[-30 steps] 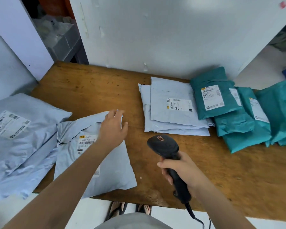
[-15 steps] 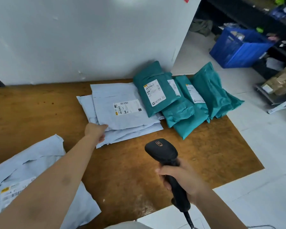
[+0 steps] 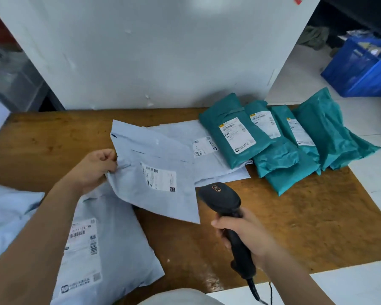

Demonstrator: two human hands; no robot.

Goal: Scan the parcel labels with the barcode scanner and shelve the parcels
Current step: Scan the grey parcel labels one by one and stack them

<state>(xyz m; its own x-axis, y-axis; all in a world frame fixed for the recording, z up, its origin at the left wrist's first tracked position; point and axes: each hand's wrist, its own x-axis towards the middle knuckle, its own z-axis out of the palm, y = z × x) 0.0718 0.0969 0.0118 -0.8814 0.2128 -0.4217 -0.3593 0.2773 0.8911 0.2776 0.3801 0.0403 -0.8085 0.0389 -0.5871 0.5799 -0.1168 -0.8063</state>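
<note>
L hand (image 3: 92, 170) pinches edge of lifted grey parcel (image 3: 141, 190), 1 white barcode label. R hand (image 3: 249, 236) grips black scanner (image 3: 224, 201). Grey parcels: 4 visible; teal parcels (image 3: 279, 159): 4+, 3 labels showing.

A brown wooden table (image 3: 295, 227) spans the middle of the frame. Teal parcels (image 3: 284, 159) lie overlapping in a row at the upper right, labels up, the leftmost resting partly on a flat grey stack (image 3: 218, 170) at centre. A grey mailer (image 3: 112, 249) lies label up at lower left, beside pale mailers (image 3: 7, 212) at the left edge.
</note>
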